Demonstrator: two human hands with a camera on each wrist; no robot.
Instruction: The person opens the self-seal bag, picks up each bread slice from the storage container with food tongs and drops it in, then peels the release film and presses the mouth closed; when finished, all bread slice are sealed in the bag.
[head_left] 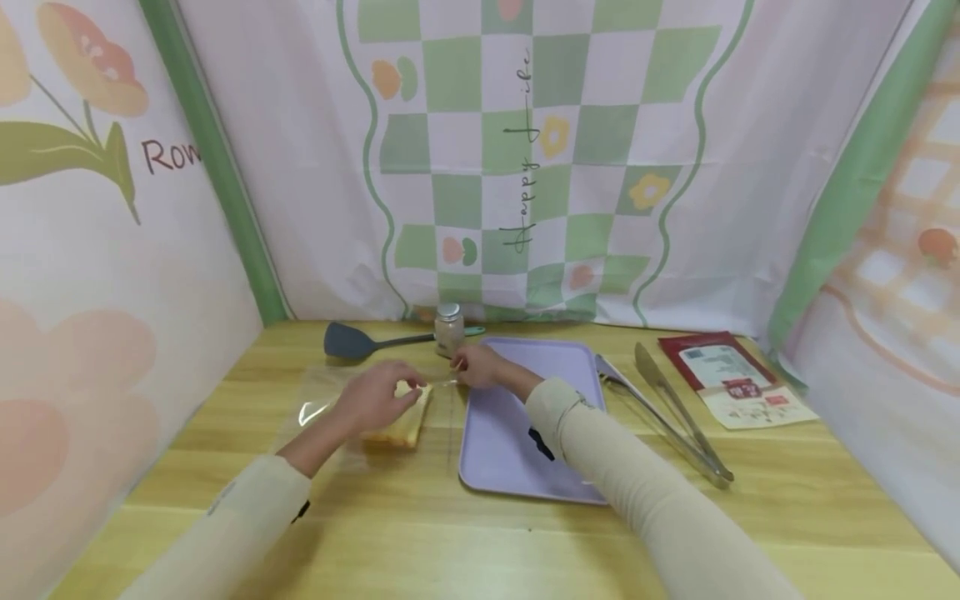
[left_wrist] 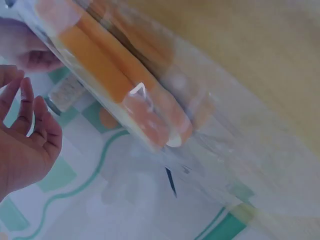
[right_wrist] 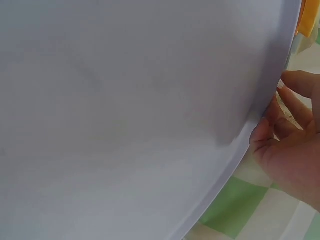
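Note:
Slices of bread [left_wrist: 100, 65] with orange-brown crusts lie inside a clear plastic bag [left_wrist: 225, 135] on the table. In the head view, my left hand [head_left: 378, 396] is over the bag, partly hiding the bread [head_left: 397, 429]. Its thumb and index fingertips meet in a pinch at the bag's edge, as the left wrist view also shows of this hand [left_wrist: 30, 135]. Beside the tray's upper left corner, my right hand [head_left: 480, 367] pinches the bag's open end between thumb and finger. The right wrist view has this hand [right_wrist: 295, 130] by the tray rim.
A lilac tray [head_left: 525, 417] lies under my right forearm. Behind the hands stand a glass jar [head_left: 449, 329] with a metal lid and a dark spatula [head_left: 351, 340]. Metal tongs [head_left: 675, 417] and a red and cream packet [head_left: 738, 379] lie at the right.

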